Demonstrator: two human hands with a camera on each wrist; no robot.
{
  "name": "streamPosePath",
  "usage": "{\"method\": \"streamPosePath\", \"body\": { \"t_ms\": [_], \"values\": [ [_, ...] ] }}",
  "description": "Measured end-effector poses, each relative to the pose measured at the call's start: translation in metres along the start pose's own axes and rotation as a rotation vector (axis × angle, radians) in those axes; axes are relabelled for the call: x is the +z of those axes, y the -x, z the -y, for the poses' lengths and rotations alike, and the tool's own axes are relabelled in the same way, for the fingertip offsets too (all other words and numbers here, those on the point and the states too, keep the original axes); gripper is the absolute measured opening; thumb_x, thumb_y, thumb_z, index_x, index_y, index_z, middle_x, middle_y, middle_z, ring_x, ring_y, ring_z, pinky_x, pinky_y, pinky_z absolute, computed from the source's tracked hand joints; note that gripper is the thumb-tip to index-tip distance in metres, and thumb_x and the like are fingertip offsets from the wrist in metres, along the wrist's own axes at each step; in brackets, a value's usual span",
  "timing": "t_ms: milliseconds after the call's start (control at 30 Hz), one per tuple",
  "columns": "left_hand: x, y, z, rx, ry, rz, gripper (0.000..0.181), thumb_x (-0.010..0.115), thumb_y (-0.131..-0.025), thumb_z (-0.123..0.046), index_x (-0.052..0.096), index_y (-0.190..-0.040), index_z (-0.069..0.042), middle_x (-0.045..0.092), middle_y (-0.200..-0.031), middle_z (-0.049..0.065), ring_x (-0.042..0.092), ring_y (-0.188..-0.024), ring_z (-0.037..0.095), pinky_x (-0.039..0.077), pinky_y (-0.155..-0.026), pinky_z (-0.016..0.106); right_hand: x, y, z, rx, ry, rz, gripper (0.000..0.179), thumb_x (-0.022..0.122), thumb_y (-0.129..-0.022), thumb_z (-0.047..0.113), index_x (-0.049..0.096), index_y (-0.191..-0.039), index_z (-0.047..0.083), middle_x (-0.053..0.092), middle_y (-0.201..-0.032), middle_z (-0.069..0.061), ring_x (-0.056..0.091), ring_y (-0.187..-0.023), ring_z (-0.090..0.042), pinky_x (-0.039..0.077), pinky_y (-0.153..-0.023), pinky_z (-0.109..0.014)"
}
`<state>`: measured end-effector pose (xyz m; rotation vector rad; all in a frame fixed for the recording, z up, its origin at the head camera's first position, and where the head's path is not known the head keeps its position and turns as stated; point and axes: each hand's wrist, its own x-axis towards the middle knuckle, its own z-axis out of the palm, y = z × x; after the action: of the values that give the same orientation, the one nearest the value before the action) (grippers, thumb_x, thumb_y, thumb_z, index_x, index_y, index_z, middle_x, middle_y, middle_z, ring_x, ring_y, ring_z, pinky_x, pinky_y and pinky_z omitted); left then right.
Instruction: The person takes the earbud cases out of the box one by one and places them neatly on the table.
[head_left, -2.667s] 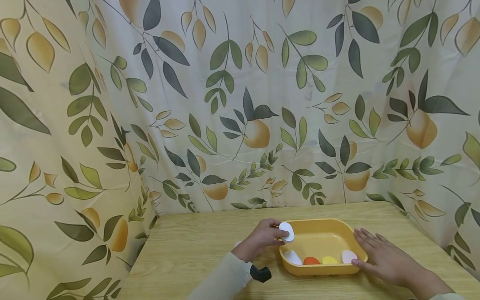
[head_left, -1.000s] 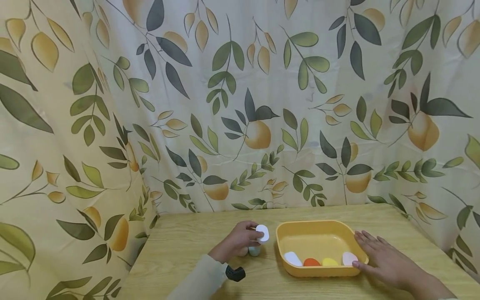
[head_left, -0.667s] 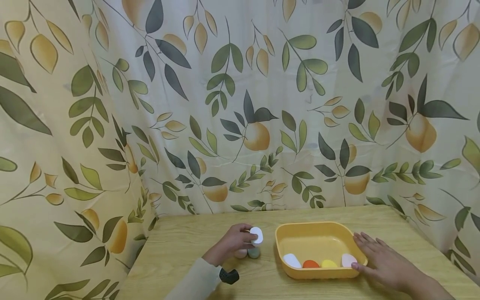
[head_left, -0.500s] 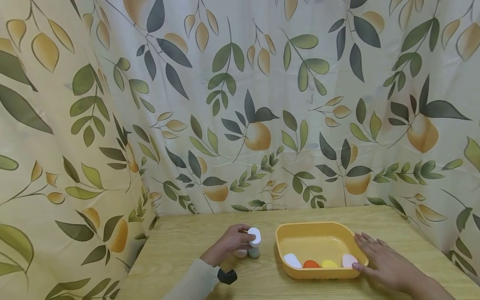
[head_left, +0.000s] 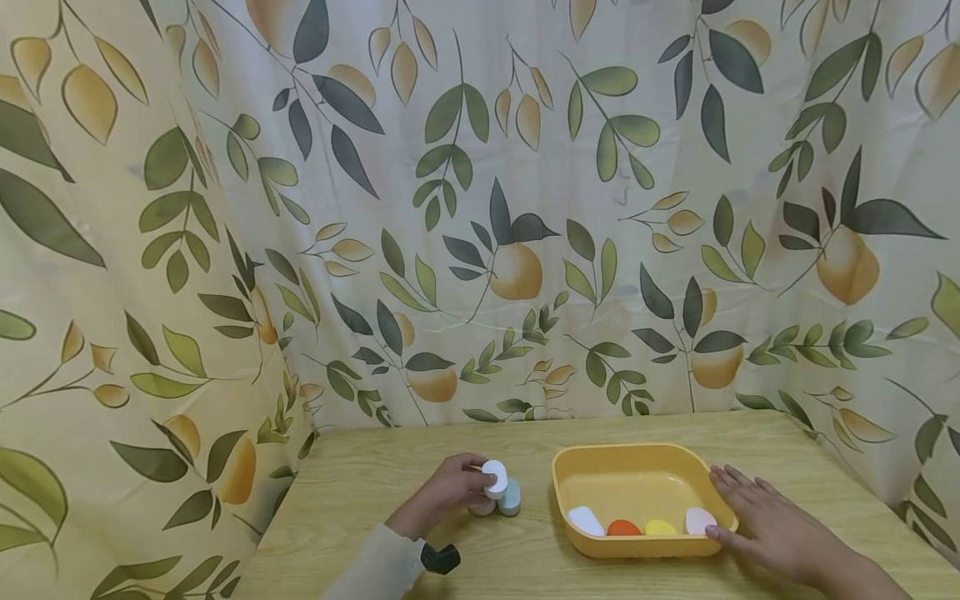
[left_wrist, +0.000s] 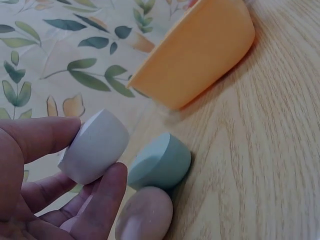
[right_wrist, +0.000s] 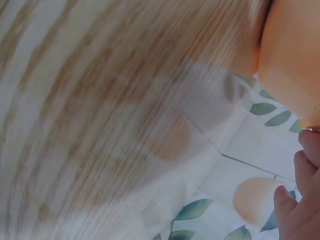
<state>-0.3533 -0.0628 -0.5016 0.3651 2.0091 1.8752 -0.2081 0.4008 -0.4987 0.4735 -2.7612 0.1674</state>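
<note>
My left hand pinches a white makeup sponge, rounded with a flat slanted face, between thumb and fingers. Below the fingers, a teal makeup sponge with a similar slanted face lies on the table beside a pinkish one. To their right stands a yellow tray. My right hand rests against the tray's right side with fingers extended, the thumb at the rim. Along the tray's near wall lie a white sponge, an orange-red one, a yellow one and a pale pink one.
The wood-grain table runs back to a curtain printed with leaves and fruit, which also closes off both sides. A black band-like device sits at the left wrist, by the sleeve.
My left hand has carried the white sponge leftward from over the tray's left edge to above the teal and pinkish sponges, uncovering the teal one. The right hand has stayed at the tray.
</note>
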Motion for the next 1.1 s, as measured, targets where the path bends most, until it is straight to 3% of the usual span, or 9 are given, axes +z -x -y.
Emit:
{"method": "streamPosePath", "body": {
  "t_ms": [167, 333, 400, 667, 733, 800, 967, 1033, 1100],
  "values": [
    [-0.004, 0.003, 0.001, 0.002, -0.003, 0.0, 0.046, 0.071, -0.089, -0.01, 0.051, -0.127, 0.009, 0.058, -0.109, 0.016, 0.064, -0.089, 0.024, 0.057, -0.078, 0.039, 0.001, 0.0, 0.0, 0.003, 0.001, 0.003, 0.076, 0.06, -0.093, 0.051, 0.043, -0.142, -0.004, 0.043, -0.145, -0.02, -0.013, -0.133, 0.01, -0.016, -0.104, -0.011],
    [-0.008, 0.005, 0.002, -0.012, -0.006, -0.014, 0.043, 0.071, -0.089, -0.008, 0.053, -0.124, 0.009, 0.059, -0.109, 0.015, 0.063, -0.09, 0.024, 0.056, -0.079, 0.04, 0.002, 0.001, 0.0, 0.018, -0.008, 0.016, 0.077, 0.059, -0.093, 0.052, 0.042, -0.143, -0.004, 0.042, -0.147, -0.019, 0.015, -0.145, -0.019, -0.016, -0.104, -0.011],
    [-0.01, 0.007, 0.003, -0.012, -0.007, -0.018, 0.041, 0.07, -0.089, -0.008, 0.054, -0.123, 0.009, 0.06, -0.108, 0.015, 0.063, -0.092, 0.025, 0.056, -0.08, 0.04, 0.002, 0.001, 0.0, 0.023, -0.015, 0.019, 0.077, 0.059, -0.093, 0.052, 0.042, -0.143, -0.004, 0.042, -0.147, -0.019, 0.021, -0.143, -0.023, -0.016, -0.103, -0.011],
    [-0.018, 0.013, 0.007, -0.01, 0.007, -0.013, 0.044, 0.069, -0.089, -0.007, 0.051, -0.125, 0.011, 0.059, -0.111, 0.017, 0.064, -0.093, 0.026, 0.056, -0.081, 0.04, 0.001, 0.001, 0.0, 0.008, -0.013, 0.002, 0.076, 0.06, -0.093, 0.051, 0.043, -0.143, -0.004, 0.043, -0.146, -0.02, 0.011, -0.144, -0.013, -0.015, -0.104, -0.011],
    [-0.02, 0.014, 0.008, -0.01, 0.007, -0.016, 0.044, 0.069, -0.089, -0.007, 0.051, -0.126, 0.011, 0.059, -0.111, 0.018, 0.065, -0.091, 0.026, 0.056, -0.082, 0.041, 0.001, 0.0, 0.0, 0.012, -0.019, 0.008, 0.076, 0.06, -0.093, 0.051, 0.042, -0.143, -0.004, 0.042, -0.146, -0.02, 0.013, -0.145, -0.018, -0.016, -0.104, -0.011],
    [-0.022, 0.014, 0.01, -0.012, 0.01, -0.022, 0.045, 0.069, -0.089, -0.007, 0.051, -0.126, 0.011, 0.059, -0.11, 0.017, 0.065, -0.09, 0.026, 0.056, -0.082, 0.041, 0.001, 0.0, 0.0, 0.012, -0.023, 0.008, 0.076, 0.06, -0.093, 0.05, 0.042, -0.143, -0.004, 0.042, -0.146, -0.02, 0.007, -0.145, -0.013, -0.016, -0.104, -0.011],
    [-0.027, 0.015, 0.013, -0.019, -0.001, -0.03, 0.044, 0.069, -0.089, -0.008, 0.052, -0.125, 0.01, 0.062, -0.108, 0.015, 0.066, -0.091, 0.025, 0.056, -0.082, 0.041, 0.002, 0.0, -0.002, 0.017, -0.027, 0.012, 0.077, 0.06, -0.093, 0.051, 0.043, -0.143, -0.005, 0.042, -0.146, -0.02, 0.015, -0.145, -0.025, -0.016, -0.103, -0.011],
    [-0.029, 0.016, 0.014, -0.021, -0.01, -0.03, 0.043, 0.069, -0.089, -0.008, 0.052, -0.124, 0.011, 0.063, -0.106, 0.015, 0.066, -0.091, 0.025, 0.056, -0.081, 0.04, 0.002, 0.0, -0.002, 0.017, -0.027, 0.012, 0.077, 0.06, -0.092, 0.051, 0.043, -0.142, -0.005, 0.042, -0.146, -0.02, 0.03, -0.139, -0.033, -0.016, -0.103, -0.011],
    [-0.032, 0.017, 0.014, -0.023, -0.018, -0.032, 0.044, 0.069, -0.09, -0.008, 0.052, -0.125, 0.011, 0.064, -0.106, 0.015, 0.066, -0.09, 0.025, 0.056, -0.081, 0.041, 0.002, 0.0, -0.001, 0.013, -0.025, 0.006, 0.076, 0.06, -0.092, 0.051, 0.043, -0.142, -0.004, 0.042, -0.146, -0.02, 0.028, -0.141, -0.031, -0.016, -0.103, -0.011]
  ]
}}
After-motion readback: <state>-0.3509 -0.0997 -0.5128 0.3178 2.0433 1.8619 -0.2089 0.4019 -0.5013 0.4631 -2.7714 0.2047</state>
